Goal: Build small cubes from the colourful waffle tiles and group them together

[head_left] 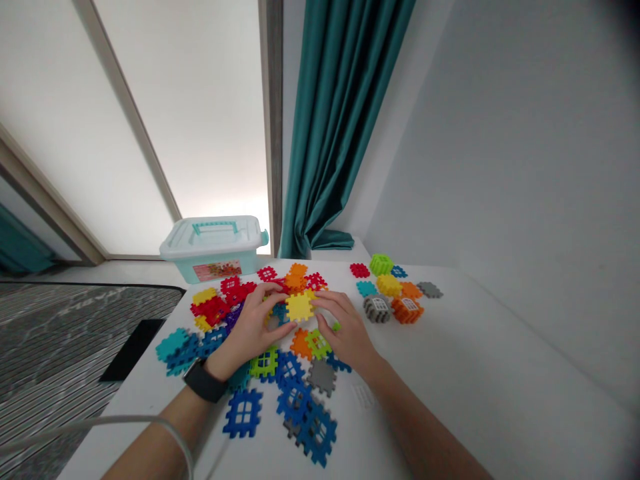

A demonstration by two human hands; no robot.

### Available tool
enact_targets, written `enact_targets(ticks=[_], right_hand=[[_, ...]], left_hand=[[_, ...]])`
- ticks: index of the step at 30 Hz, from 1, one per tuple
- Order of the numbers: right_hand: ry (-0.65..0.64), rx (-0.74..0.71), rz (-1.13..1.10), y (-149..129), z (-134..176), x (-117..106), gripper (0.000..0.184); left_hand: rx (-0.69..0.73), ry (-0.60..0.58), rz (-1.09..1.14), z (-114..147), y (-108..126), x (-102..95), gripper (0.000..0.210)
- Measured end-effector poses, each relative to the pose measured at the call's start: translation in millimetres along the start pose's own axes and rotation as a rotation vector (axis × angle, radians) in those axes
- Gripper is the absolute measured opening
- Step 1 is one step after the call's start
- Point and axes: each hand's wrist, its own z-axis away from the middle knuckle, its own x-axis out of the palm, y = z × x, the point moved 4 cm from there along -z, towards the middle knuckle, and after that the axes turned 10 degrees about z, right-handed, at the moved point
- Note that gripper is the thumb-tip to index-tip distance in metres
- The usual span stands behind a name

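A yellow toothed building tile is held above the pile, between my two hands. My left hand, with a dark watch on its wrist, pinches its left edge between thumb and fingers. On the opposite edge, the fingers and thumb of my right hand grip the same tile. Beneath and around them lie loose tiles: an orange tile, a lime green window tile, a grey tile and several blue window tiles. Part of the pile is hidden behind my left hand.
A lidded plastic box stands at the table's back left. At the right are assembled cubes, among them a grey cube and an orange cube, beside a few flat tiles. A pale cable crosses the lower left.
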Motion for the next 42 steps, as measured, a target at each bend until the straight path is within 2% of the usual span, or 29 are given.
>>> enact_targets(ticks=[5,10,16,25,29,32,38,42], right_hand=[[-0.097,0.077,0.106,30.6,4.4,14.2,0.021],[-0.160,0.084,0.175,50.5,7.4,28.5,0.018],[-0.229,0.037,0.271,48.3,5.2,36.1,0.020],[-0.266,0.023,0.238,40.2,2.3,36.5,0.017],[-0.252,0.011,0.183,34.9,-0.2,29.7,0.016],[-0.211,0.049,0.060,33.6,-1.0,20.9,0.014],[-0.167,0.178,-0.141,36.5,-1.3,14.6,0.016],[-0.132,0.337,-0.226,45.7,0.5,18.4,0.020]], left_hand=[[-0.063,-0.024,-0.248,2.5,-13.7,0.8,0.034],[-0.083,-0.100,-0.356,5.8,-18.4,4.8,0.032],[-0.103,-0.172,-0.416,6.6,-17.1,8.6,0.033],[-0.095,-0.113,-0.369,5.5,-16.9,6.8,0.034],[-0.100,-0.113,-0.376,5.3,-17.4,6.2,0.034],[-0.095,-0.102,-0.376,5.2,-17.3,5.1,0.035],[-0.101,-0.164,-0.434,6.8,-17.5,7.0,0.034],[-0.112,-0.178,-0.428,5.4,-14.1,6.9,0.038]])
